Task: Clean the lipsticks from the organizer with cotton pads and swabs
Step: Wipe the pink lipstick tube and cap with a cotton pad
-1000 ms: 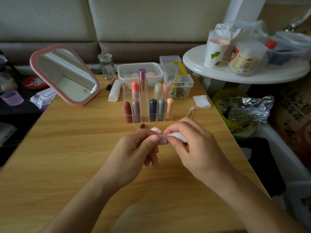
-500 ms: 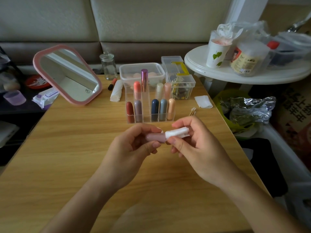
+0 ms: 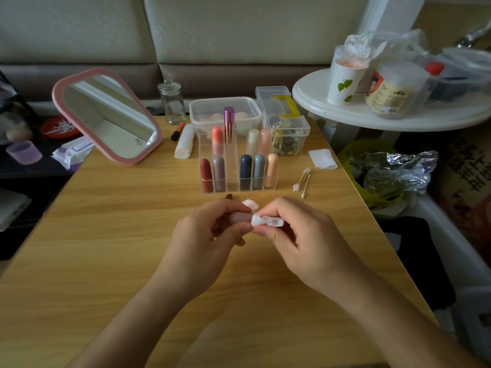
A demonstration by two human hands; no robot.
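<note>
My left hand (image 3: 204, 240) grips a pale pink lipstick (image 3: 240, 217) held sideways above the wooden table (image 3: 106, 235). My right hand (image 3: 300, 235) pinches a crumpled white cotton pad (image 3: 265, 221) against the lipstick's right end. Just behind the hands stands the clear acrylic organizer (image 3: 233, 185) with several lipsticks upright in its slots. A few cotton swabs (image 3: 303, 179) lie to its right, and a white cotton pad (image 3: 322, 158) lies further right. A dark red cap (image 3: 228, 196) and a small pinkish piece (image 3: 251, 203) peek out behind my fingers.
A pink-framed mirror (image 3: 106, 115) leans at the back left. A glass jar (image 3: 172, 102), a lidded plastic tub (image 3: 225, 110), a clear box of clips (image 3: 288, 128), a white roll (image 3: 184, 142) and an orange-tipped tube (image 3: 177, 130) stand behind the organizer. A white round side table (image 3: 345, 107) carries a cup and bags at right.
The hands dropped slightly toward the table. The right hand's cotton pad has bunched up around the lipstick's end, and the left thumb shifted along the tube.
</note>
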